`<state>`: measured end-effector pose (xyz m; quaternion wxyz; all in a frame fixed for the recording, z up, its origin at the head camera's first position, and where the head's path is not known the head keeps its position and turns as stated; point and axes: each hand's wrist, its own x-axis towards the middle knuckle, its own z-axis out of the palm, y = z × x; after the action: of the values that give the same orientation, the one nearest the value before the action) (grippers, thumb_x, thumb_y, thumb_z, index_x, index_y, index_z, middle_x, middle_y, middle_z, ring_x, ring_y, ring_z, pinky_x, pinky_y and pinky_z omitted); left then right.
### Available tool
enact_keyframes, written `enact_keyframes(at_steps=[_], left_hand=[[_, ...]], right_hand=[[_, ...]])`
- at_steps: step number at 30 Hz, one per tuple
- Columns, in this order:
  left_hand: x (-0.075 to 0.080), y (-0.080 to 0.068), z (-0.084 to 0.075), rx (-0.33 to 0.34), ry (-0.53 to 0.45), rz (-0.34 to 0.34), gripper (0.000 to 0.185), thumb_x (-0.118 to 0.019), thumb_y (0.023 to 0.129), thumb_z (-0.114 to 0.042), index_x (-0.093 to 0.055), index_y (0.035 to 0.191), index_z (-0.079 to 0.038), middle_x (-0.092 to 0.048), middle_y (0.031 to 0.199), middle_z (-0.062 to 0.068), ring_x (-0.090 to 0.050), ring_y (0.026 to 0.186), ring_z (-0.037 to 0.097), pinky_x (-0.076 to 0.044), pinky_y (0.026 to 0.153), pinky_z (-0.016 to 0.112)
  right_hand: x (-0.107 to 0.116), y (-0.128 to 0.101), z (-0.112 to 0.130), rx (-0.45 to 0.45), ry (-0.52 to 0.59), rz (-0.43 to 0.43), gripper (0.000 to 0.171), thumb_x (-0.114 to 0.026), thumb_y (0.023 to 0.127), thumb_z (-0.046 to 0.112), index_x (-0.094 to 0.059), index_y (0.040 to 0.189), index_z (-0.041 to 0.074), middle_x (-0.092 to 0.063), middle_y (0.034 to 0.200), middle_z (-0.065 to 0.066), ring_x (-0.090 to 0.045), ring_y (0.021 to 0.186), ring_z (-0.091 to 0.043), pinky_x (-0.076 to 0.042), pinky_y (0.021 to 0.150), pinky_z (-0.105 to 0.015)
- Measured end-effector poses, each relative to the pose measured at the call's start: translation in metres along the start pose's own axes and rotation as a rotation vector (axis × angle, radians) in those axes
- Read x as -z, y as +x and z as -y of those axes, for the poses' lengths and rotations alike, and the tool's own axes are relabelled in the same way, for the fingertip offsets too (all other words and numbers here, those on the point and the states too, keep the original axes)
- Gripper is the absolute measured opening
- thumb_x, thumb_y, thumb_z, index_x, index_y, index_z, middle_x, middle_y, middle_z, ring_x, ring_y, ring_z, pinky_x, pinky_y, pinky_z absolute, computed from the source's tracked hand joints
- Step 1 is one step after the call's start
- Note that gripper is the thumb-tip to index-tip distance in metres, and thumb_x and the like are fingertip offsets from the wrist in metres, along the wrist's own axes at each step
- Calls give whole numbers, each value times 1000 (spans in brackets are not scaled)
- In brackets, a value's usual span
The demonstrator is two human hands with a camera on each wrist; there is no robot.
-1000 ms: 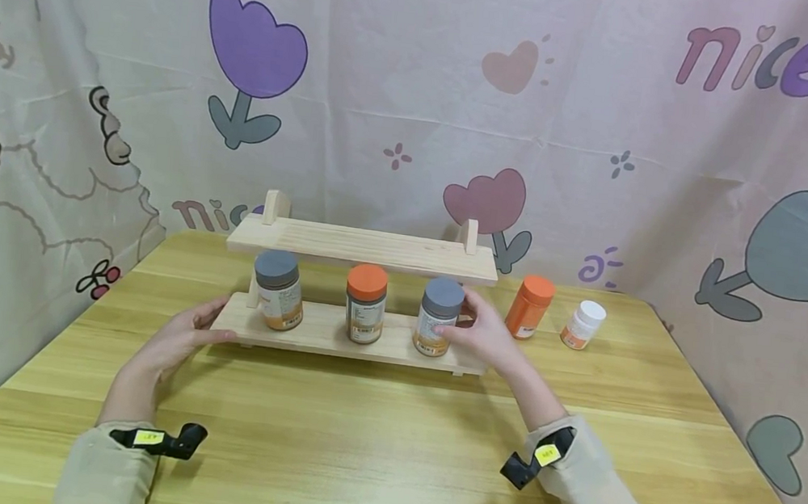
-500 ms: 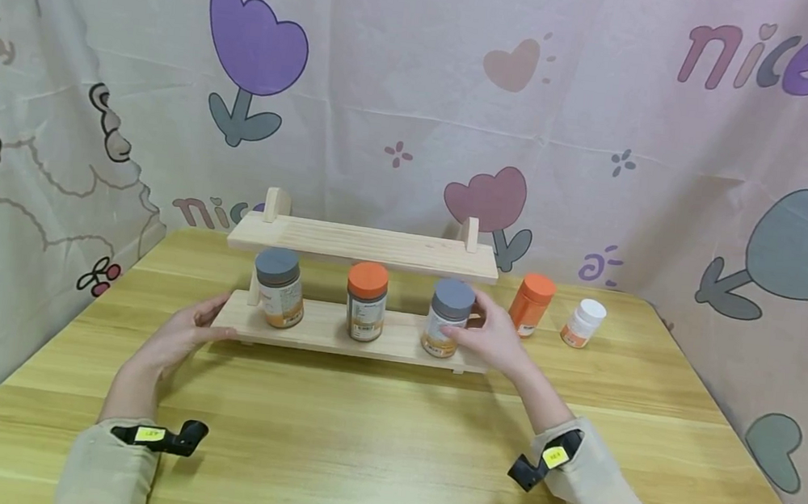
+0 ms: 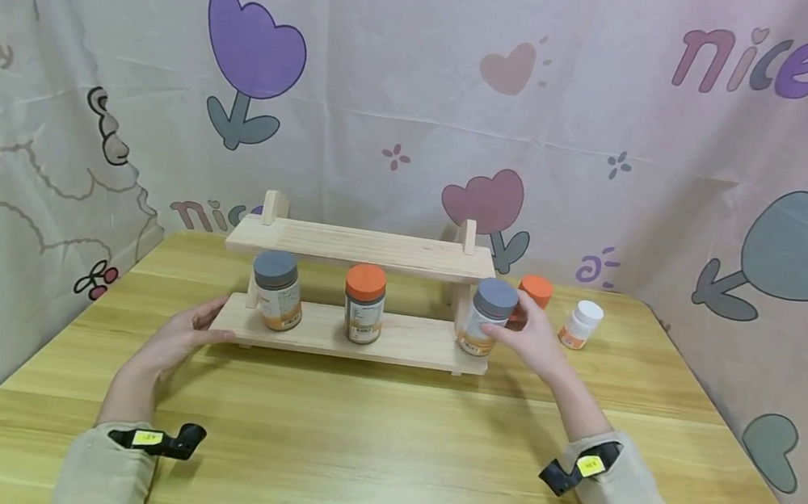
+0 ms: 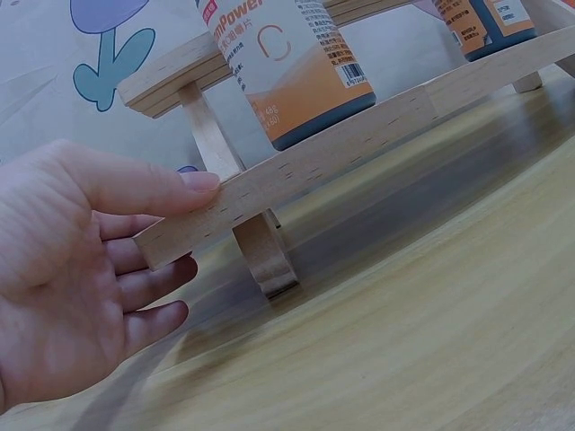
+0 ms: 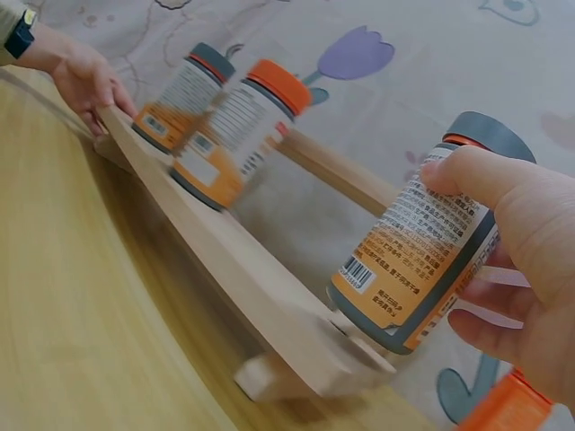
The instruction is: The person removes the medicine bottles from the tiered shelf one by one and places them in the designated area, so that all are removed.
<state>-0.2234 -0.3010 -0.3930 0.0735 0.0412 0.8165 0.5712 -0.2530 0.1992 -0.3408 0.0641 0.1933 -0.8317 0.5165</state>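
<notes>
A two-tier wooden shelf (image 3: 394,352) stands on the table. My left hand (image 3: 177,336) holds the left end of its lower board, the thumb (image 4: 193,184) against the board's edge and the other fingers behind and below. At the right end of that board, my right hand (image 3: 534,338) grips a grey-lidded supplement bottle (image 3: 481,324) between thumb and fingers. The bottle is close over the board; I cannot tell whether its base touches. Another grey-lidded bottle (image 3: 279,293) stands at the left of the lower board, and an orange-lidded bottle (image 3: 365,305) in the middle.
Right of the shelf, an orange bottle (image 3: 536,286) stands partly hidden behind my right hand. A small white-capped bottle (image 3: 581,326) is farther right on the table (image 3: 355,458). The upper board (image 3: 360,248) overhangs behind the bottles. A patterned cloth (image 3: 391,80) hangs behind the table.
My right hand has moved right along the lower board with the grey-lidded bottle, away from the orange-lidded one. My left hand keeps its hold on the shelf's left end.
</notes>
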Motion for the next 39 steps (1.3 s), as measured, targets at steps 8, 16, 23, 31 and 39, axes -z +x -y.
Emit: enact_keyframes(at_steps=[8, 16, 23, 31, 39], left_hand=[[0, 0, 0, -9, 29, 2, 87, -64, 88, -22, -4, 147, 3, -1, 152, 24, -5, 137, 42, -11, 108, 57], [1, -1, 1, -7, 26, -1, 89, -65, 87, -25, -5, 147, 3, -2, 152, 23, -4, 137, 42, -11, 109, 56], [1, -1, 1, -4, 34, -3, 89, -65, 87, -25, -5, 146, 4, -2, 152, 23, -4, 136, 43, -11, 109, 56], [-1, -2, -1, -12, 26, -1, 86, -64, 88, -20, -6, 146, 4, -2, 151, 25, -5, 136, 44, -11, 108, 56], [0, -1, 0, -24, 11, 0, 84, -63, 88, -18, -7, 146, 5, -3, 151, 26, -5, 136, 43, -10, 109, 56]], right_hand=[[28, -8, -15, -10, -16, -45, 63, -71, 81, 8, -41, 136, 1, -55, 119, -20, -55, 99, -15, -49, 82, -25], [49, -21, -21, -70, -54, -78, 63, -68, 84, 13, -39, 138, 2, -52, 124, -18, -50, 104, -6, -46, 83, -20], [56, -27, -36, -111, -110, -64, 65, -69, 84, 16, -37, 139, 2, -52, 124, -20, -51, 109, -24, -46, 85, -25], [52, -33, -51, -128, -144, -58, 64, -70, 83, 14, -38, 136, -3, -53, 121, -25, -51, 110, -36, -46, 85, -33], [51, -35, -61, -152, -156, -43, 67, -70, 82, 15, -35, 137, -3, -52, 121, -26, -51, 107, -38, -44, 86, -41]])
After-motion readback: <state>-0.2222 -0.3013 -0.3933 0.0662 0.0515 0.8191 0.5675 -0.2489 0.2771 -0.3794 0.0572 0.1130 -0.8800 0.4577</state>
